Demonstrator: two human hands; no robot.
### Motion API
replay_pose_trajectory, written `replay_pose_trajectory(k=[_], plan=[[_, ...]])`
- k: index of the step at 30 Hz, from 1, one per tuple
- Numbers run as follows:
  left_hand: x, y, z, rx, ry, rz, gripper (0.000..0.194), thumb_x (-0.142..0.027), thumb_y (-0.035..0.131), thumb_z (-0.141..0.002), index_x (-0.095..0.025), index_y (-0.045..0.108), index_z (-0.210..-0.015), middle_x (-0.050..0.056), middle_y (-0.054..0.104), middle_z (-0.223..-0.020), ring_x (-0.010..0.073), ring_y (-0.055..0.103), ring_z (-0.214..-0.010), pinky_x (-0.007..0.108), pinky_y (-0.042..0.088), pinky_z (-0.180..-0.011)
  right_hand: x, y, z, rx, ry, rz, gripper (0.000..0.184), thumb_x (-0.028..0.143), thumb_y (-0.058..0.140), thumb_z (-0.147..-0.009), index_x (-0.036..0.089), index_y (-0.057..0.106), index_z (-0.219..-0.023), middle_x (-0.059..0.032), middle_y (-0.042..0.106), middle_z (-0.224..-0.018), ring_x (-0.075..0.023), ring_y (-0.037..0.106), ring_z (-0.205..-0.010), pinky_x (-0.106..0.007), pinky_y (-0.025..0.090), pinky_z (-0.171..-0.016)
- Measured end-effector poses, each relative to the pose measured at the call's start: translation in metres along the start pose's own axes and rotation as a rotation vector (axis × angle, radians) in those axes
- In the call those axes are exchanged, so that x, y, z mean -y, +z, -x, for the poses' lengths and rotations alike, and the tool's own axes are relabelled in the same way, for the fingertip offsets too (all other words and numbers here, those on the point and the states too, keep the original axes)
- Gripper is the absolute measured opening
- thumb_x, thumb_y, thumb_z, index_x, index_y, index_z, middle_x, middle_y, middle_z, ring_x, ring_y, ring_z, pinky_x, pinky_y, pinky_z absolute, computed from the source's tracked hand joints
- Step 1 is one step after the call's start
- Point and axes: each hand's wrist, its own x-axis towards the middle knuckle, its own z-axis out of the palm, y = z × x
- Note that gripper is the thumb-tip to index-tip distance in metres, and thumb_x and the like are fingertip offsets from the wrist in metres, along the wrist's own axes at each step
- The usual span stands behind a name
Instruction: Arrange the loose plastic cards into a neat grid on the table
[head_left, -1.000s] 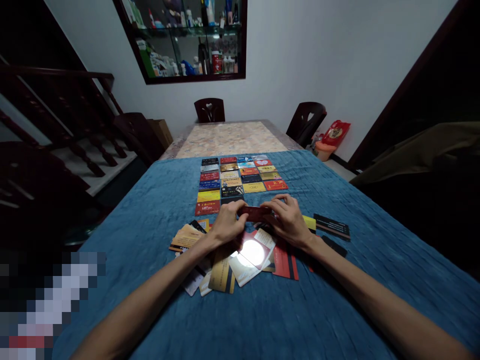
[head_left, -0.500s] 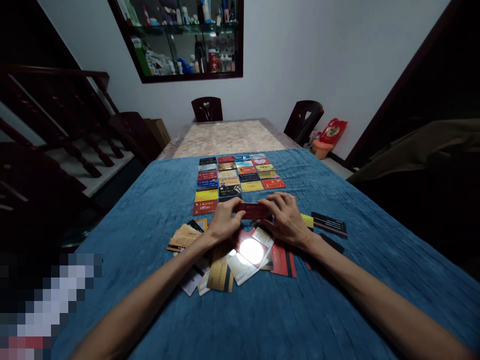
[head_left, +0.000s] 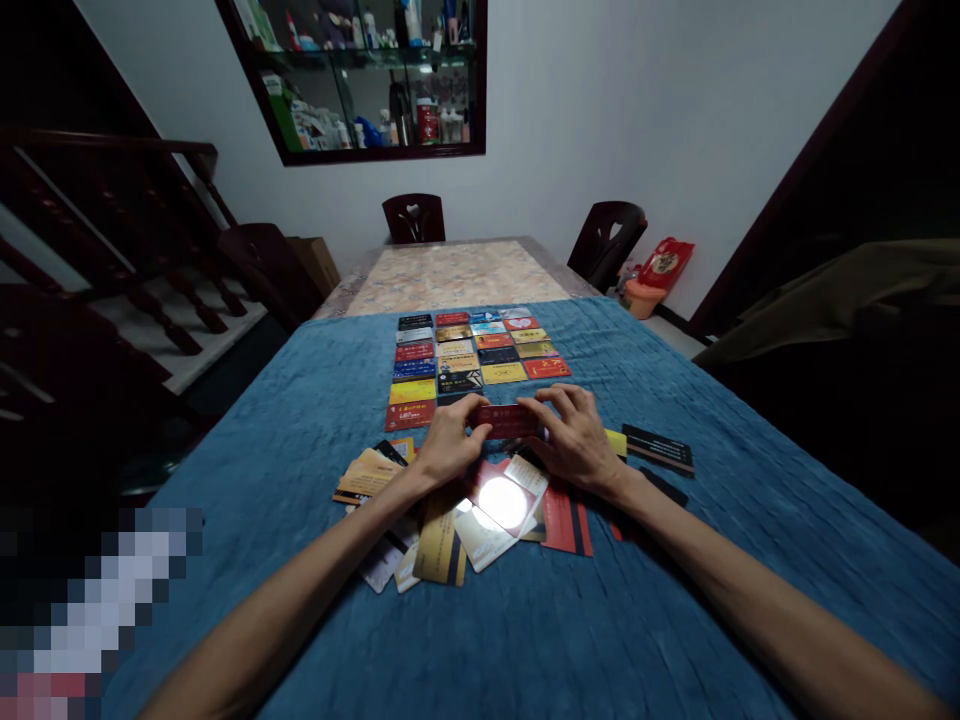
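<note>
Both my hands hold one dark red card (head_left: 508,421) by its short ends, level above the blue cloth (head_left: 300,440). My left hand (head_left: 448,444) pinches its left end, my right hand (head_left: 574,437) its right end. Just beyond the card lies a neat grid of cards (head_left: 472,355) in several rows. Under and in front of my hands a loose heap of cards (head_left: 480,510) is spread out, one of them catching a bright glare.
A black card (head_left: 660,448) and a yellow one (head_left: 615,441) lie to the right of my hands. Past the cloth the marbled tabletop (head_left: 457,275) shows, with two dark chairs (head_left: 607,240) at the far end. A stair railing (head_left: 112,260) runs along the left.
My hands have carried the dark red card slightly forward, toward the near edge of the grid. The view shifted a little.
</note>
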Motion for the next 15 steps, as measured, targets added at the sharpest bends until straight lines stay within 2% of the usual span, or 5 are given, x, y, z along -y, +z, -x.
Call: replay_pose_trajectory(k=[8, 15], plan=[[0.004, 0.003, 0.001, -0.012, 0.045, -0.043, 0.037, -0.009, 0.061, -0.078, -0.018, 0.059, -0.114, 0.002, 0.069, -0.087, 0.0174, 0.065, -0.077, 0.03, 0.051, -0.074, -0.005, -0.003, 0.002, 0.011, 0.012, -0.007, 0.042, 0.029, 0.06, -0.09, 0.018, 0.055, -0.13, -0.0132, 0.061, -0.115, -0.0305, 0.047, -0.107, -0.044, 0.039, -0.089], [0.012, 0.007, 0.005, -0.019, 0.097, -0.111, 0.051, -0.009, 0.06, -0.078, -0.019, 0.051, -0.127, 0.005, 0.067, -0.098, 0.0206, 0.065, -0.087, 0.036, 0.053, -0.083, -0.008, -0.004, 0.003, 0.017, 0.022, 0.0, 0.04, 0.029, 0.059, -0.09, 0.018, 0.055, -0.128, -0.0131, 0.061, -0.116, -0.03, 0.047, -0.108, -0.044, 0.039, -0.09]])
